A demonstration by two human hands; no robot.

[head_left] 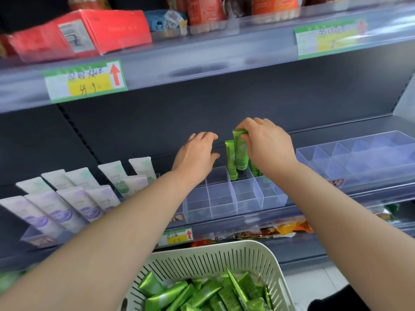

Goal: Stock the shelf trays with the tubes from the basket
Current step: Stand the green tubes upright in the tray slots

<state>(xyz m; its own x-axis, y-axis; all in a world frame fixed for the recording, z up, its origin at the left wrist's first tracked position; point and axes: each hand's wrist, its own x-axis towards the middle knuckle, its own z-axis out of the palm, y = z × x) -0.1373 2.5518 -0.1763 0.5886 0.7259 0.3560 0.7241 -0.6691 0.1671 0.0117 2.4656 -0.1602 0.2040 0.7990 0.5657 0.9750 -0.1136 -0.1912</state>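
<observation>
My right hand (265, 142) pinches the top of a green tube (240, 151), which stands upright in a back-row compartment of the clear divided tray (224, 203) on the middle shelf. Another green tube (230, 159) stands just left of it, and a third (254, 168) is half hidden behind my right wrist. My left hand (197, 153) hovers over the tray's back left, fingers apart, holding nothing. At the bottom, a pale slotted basket (202, 259) holds several green tubes (202, 292).
White and lilac tubes (74, 198) fill a tray on the left. A second clear divided tray (363, 158) sits on the right, with nothing in it. Above is a shelf with red boxes (89, 30) and price tags. Snack packets (280, 230) lie on the shelf below.
</observation>
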